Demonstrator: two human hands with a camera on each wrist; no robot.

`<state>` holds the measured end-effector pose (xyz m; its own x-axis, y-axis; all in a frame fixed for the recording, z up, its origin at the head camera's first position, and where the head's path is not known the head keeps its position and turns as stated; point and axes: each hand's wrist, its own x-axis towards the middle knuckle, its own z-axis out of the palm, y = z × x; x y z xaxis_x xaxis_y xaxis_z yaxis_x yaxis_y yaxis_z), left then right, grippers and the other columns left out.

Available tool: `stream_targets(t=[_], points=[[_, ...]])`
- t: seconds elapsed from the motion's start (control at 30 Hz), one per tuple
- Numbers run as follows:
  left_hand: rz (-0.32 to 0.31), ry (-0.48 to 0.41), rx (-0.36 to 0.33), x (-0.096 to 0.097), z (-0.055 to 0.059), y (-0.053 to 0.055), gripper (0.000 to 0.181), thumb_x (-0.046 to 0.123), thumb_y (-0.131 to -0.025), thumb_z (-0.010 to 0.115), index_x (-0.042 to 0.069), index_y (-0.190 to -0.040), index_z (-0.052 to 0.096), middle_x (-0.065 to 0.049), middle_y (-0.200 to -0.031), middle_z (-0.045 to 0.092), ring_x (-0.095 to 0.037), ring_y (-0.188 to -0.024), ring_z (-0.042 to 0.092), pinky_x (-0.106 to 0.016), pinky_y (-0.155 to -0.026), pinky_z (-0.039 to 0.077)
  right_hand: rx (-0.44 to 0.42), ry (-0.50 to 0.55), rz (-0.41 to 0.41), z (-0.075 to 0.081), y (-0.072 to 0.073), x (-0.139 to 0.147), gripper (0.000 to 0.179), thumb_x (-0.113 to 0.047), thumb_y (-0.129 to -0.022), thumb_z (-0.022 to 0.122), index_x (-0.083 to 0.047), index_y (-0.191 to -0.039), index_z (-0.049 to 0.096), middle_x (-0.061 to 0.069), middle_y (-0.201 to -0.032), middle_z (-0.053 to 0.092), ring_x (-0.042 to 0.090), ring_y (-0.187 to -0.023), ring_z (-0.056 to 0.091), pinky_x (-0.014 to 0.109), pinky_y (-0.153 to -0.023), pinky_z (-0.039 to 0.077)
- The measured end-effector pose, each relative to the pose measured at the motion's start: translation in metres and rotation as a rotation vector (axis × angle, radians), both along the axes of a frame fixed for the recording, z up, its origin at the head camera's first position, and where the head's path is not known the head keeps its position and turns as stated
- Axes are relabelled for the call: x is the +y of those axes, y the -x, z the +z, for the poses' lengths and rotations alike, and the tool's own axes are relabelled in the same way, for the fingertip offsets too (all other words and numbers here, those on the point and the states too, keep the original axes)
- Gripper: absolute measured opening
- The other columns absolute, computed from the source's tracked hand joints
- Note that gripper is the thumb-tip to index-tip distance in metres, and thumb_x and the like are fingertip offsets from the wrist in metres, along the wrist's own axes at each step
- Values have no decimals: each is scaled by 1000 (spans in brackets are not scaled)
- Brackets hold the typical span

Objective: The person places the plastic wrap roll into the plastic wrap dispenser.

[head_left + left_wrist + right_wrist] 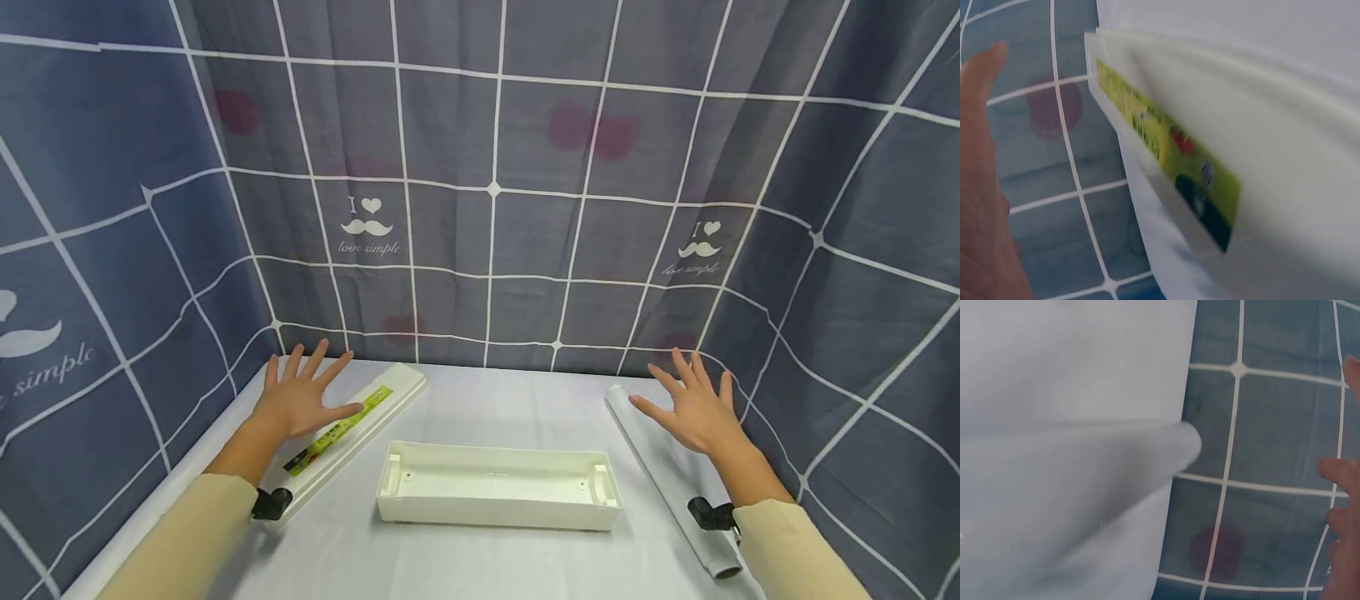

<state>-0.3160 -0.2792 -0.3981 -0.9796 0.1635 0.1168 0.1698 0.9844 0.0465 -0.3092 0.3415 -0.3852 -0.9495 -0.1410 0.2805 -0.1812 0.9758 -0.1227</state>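
Observation:
My left hand [292, 407], fingers spread, hovers over a long cream plastic lid [402, 385] with a green-yellow label. In the left wrist view the label [1166, 147] faces the camera, and part of the hand shows at the left edge. My right hand [699, 410] is likewise spread, held above a white roll [672, 483] with a hollow end, which lies slantwise. That roll [1122, 459] looks blurred in the right wrist view, with fingertips at the right edge. Between the hands sits an open cream plastic box [495, 512], long and shallow, with a bracket inside each end.
A white-covered table [517, 408] carries all of these. Dark blue-grey curtains [450, 225] with white grid lines and printed motifs enclose it at the back and both sides. A black wrist camera strap [272, 503] sits at the left cuff, another [708, 514] at the right.

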Motion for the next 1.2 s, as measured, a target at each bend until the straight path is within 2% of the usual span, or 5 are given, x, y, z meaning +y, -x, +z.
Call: stream_targets(t=[0.37, 0.67, 0.97, 1.1, 1.2], points=[[-54, -42, 69, 20, -16, -20, 99, 86, -85, 47, 34, -165, 17, -15, -173, 5, -52, -156, 2, -76, -118, -9, 103, 46, 48, -26, -39, -12, 81, -68, -94, 57, -18, -156, 44, 21, -171, 15, 45, -158, 1, 76, -117, -14], [-99, -126, 132, 35, -27, -39, 95, 79, -86, 55, 30, -163, 27, -17, -172, 15, -52, -155, 11, -76, -120, 2, 142, 128, 58, -48, -67, -12, 79, -62, -92, 65, -16, -153, 47, 23, -168, 22, 46, -158, 6, 76, -118, -11], [-175, -206, 208, 47, -38, -53, 92, 70, -86, 65, 27, -161, 33, -19, -169, 21, -51, -154, 17, -73, -121, 11, 154, 219, 37, -67, -92, -11, 78, -55, -89, 72, -18, -153, 47, 27, -165, 26, 53, -153, 16, 81, -115, 6], [-209, -256, 232, 52, -45, -59, 92, 67, -85, 69, 26, -161, 34, -19, -169, 23, -51, -153, 20, -73, -120, 15, 144, 228, 0, -72, -101, -10, 79, -54, -86, 76, -18, -152, 48, 29, -162, 30, 58, -146, 25, 83, -103, 23], [-218, -294, 224, 56, -50, -62, 91, 64, -87, 69, 26, -161, 33, -16, -170, 23, -49, -154, 19, -71, -121, 14, 113, 227, -33, -74, -106, -9, 82, -55, -86, 76, -17, -152, 47, 30, -160, 31, 60, -139, 30, 82, -92, 31]])
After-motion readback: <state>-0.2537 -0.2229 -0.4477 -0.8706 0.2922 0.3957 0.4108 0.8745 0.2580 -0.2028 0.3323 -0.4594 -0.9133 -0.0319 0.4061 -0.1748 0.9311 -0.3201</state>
